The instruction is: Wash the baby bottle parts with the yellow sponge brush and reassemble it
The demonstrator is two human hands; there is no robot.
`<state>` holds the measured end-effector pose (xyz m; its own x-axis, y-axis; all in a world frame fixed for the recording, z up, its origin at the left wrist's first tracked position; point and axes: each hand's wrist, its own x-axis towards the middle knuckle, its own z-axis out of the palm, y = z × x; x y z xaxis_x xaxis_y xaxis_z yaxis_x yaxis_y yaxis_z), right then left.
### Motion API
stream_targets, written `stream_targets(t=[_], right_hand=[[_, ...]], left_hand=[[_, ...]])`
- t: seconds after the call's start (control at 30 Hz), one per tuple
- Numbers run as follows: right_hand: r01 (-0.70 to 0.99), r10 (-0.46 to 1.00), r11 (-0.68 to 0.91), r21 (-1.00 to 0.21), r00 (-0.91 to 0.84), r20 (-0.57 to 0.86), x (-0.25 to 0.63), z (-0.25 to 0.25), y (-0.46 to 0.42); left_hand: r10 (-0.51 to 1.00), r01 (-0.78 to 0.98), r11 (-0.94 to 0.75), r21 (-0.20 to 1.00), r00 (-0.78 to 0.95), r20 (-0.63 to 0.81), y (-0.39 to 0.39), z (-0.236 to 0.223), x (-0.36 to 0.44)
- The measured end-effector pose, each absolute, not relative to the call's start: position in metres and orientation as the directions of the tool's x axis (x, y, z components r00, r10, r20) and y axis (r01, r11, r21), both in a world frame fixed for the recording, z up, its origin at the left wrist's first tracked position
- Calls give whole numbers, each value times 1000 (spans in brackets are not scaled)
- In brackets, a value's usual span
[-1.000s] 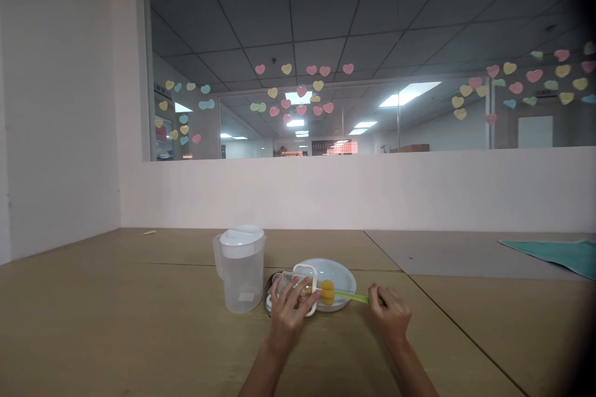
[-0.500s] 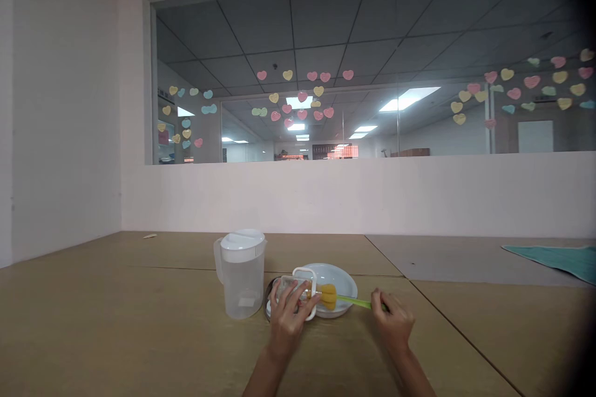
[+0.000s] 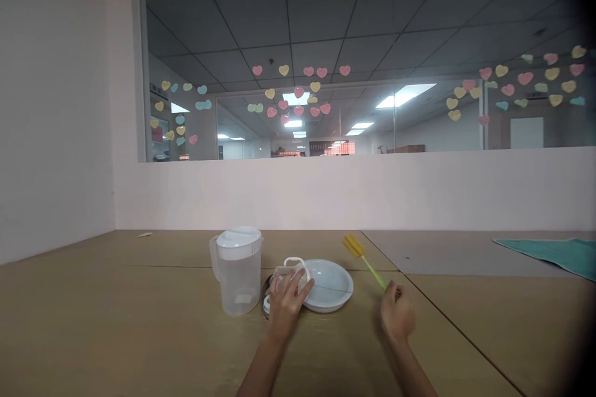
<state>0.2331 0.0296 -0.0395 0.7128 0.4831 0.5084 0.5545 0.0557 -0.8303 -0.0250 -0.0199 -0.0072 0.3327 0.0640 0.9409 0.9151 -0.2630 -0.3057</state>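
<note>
My left hand [image 3: 285, 304] grips a clear plastic cup with a white handle [image 3: 291, 276], which rests at the near edge of a white shallow plate [image 3: 330, 285]. My right hand [image 3: 397, 315], blurred by motion, is shut on the green handle of a sponge bottle brush [image 3: 365, 260]. The brush's yellow sponge head points up and away, beyond the plate. Left of the cup stands a lidded clear plastic pitcher [image 3: 236, 273]. A dark round object with a white part [image 3: 266, 301] lies partly hidden behind my left hand.
The hands work on a tan tabletop [image 3: 139, 298] with panel seams. A grey sheet [image 3: 442, 254] and a teal cloth [image 3: 544, 254] lie at the far right. A white wall and a window with heart-shaped notes [image 3: 298, 92] stand beyond the table.
My right hand has drawn the brush out of the cup and moved right, tilting the sponge head up and away. The cup, still in my left hand, has shifted slightly toward the plate's edge.
</note>
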Motion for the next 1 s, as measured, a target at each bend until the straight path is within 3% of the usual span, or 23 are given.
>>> stream_targets(t=[0.13, 0.27, 0.43, 0.6, 0.77, 1.0], right_hand=[[583, 735, -69, -809, 578, 355, 232, -49, 40], [662, 826, -26, -749, 436, 357, 221, -55, 43], [755, 882, 10, -656, 302, 361, 211, -56, 38], [807, 914, 17, -590, 226, 336, 209, -56, 36], [831, 933, 15, -556, 188, 306, 207, -52, 35], [844, 953, -1, -536, 164, 256, 206, -46, 30]], left_hand=[[144, 959, -265, -100, 142, 979, -28, -5, -28], [142, 933, -360, 13, 41, 989, -36, -9, -36], [74, 763, -632, -132, 230, 970, -44, -18, -29], [99, 663, -714, -223, 411, 906, -50, -18, -15], [170, 661, -730, -173, 421, 891, -51, -20, -12], [361, 628, -778, -14, 465, 809, -48, -28, -7]])
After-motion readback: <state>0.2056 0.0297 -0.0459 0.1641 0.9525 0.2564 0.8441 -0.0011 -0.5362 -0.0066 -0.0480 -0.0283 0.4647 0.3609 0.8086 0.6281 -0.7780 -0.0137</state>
